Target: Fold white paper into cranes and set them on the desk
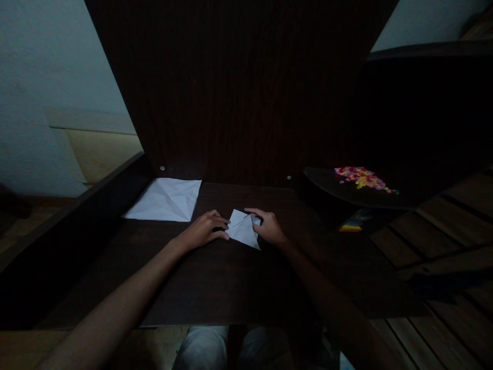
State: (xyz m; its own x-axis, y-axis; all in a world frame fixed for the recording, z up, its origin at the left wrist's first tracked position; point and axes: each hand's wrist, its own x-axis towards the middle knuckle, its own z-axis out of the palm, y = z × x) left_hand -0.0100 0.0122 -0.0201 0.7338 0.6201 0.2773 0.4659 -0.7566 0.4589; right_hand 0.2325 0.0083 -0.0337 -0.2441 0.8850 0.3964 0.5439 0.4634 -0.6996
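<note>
The folded paper (242, 232) lies on the desk (215, 288), the left hand (206, 229) touching its edge, probably to steady it, grip unclear, while the right hand's (270, 227) thumb and forefinger hold the opposite side, seemingly controlling a fold.

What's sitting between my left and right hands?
In the head view, a folded white paper lies between your left hand and right hand, touching both.
</note>
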